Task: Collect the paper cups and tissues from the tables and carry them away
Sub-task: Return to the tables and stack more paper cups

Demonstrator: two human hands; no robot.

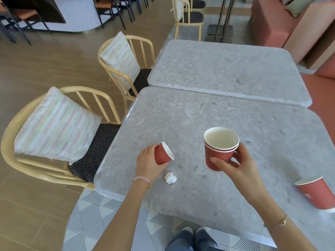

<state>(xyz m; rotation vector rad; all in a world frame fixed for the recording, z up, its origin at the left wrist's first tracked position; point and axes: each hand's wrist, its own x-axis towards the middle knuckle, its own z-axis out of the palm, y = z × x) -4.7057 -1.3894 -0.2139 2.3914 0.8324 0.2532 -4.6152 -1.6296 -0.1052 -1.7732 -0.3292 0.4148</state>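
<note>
My right hand (233, 165) holds a stack of two nested red paper cups (217, 153) upright above the near grey table (181, 115). A smaller red paper cup (162, 153), tilted on its side with its mouth to the right, is gripped by my left hand (147, 164) just over the table. A crumpled white tissue (170, 178) lies on the tabletop right below that cup. Another red paper cup (316, 192) stands at the table's right edge, apart from both hands.
A second grey table (226, 69) butts against the far side. Two cream chairs with striped cushions (56, 122) (120, 58) stand on the left. A pink bench (320, 87) runs along the right. More chairs and a counter fill the background.
</note>
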